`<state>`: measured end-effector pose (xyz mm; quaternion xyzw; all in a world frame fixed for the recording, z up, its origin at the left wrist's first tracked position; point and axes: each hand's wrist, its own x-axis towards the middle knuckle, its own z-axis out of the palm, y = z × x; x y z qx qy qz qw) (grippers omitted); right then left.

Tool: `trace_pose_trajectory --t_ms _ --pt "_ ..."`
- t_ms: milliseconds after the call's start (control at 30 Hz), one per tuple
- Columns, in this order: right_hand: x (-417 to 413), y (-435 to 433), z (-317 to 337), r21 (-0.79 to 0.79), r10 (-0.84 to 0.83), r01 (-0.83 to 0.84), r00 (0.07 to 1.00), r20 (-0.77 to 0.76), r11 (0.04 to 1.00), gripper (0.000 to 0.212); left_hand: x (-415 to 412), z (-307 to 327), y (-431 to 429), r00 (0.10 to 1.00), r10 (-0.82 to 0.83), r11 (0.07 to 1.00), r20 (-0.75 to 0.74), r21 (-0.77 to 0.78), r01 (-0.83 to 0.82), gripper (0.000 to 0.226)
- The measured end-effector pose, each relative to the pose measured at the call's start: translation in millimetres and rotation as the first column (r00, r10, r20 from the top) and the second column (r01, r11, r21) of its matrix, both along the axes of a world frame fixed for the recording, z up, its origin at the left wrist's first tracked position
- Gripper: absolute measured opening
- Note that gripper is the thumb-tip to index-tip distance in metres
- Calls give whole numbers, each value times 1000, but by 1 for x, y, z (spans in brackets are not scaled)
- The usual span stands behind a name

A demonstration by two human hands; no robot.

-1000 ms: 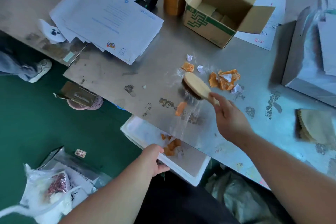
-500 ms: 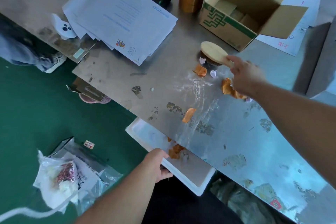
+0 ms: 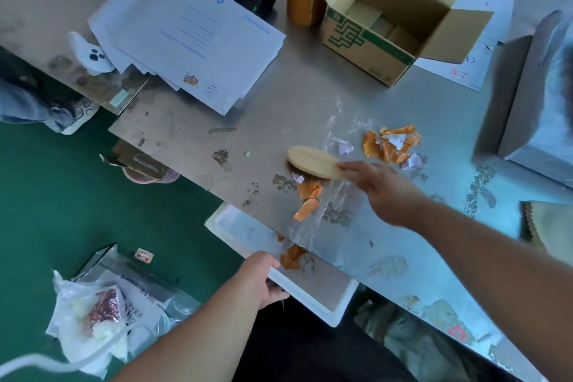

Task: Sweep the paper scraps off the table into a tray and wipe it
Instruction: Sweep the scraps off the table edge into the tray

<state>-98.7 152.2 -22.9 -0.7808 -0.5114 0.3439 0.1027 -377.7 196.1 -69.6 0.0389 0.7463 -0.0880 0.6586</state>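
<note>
Right hand point(image 3: 383, 192) grips the brush point(image 3: 313, 161) against orange scraps point(image 3: 307, 190) near the bench's point(image 3: 297, 105) front edge. Left hand point(image 3: 259, 277) clasps the tray's point(image 3: 337, 312) rim.

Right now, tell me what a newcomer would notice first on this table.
The bright orange paper scraps stand out: a crumpled heap on the metal table, right of the wooden brush, and a few just ahead of its bristles. The right hand holds that brush, and the left hand grips the white tray under the table's near edge, some scraps already in it. An open cardboard box sits at the far side.
</note>
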Motion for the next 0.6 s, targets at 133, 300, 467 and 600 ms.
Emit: trace_pose_trajectory --t_ms 133,300,467,600 --pt "-30 -32 0 9 -18 19 999 -39 1000 48 1 3 0 1000 -22 1000 12 2 22 10" --pt "-65 -68 -4 23 -33 35 998 -57 999 54 0 5 -2 998 -68 998 15 13 68 10" --pt "-90 -94 1 13 -14 15 999 -34 1000 54 -1 8 -2 994 -103 994 42 35 102 18" --pt "-102 -109 5 1 -31 31 999 -32 1000 50 -2 8 -3 994 -90 996 56 31 88 18"
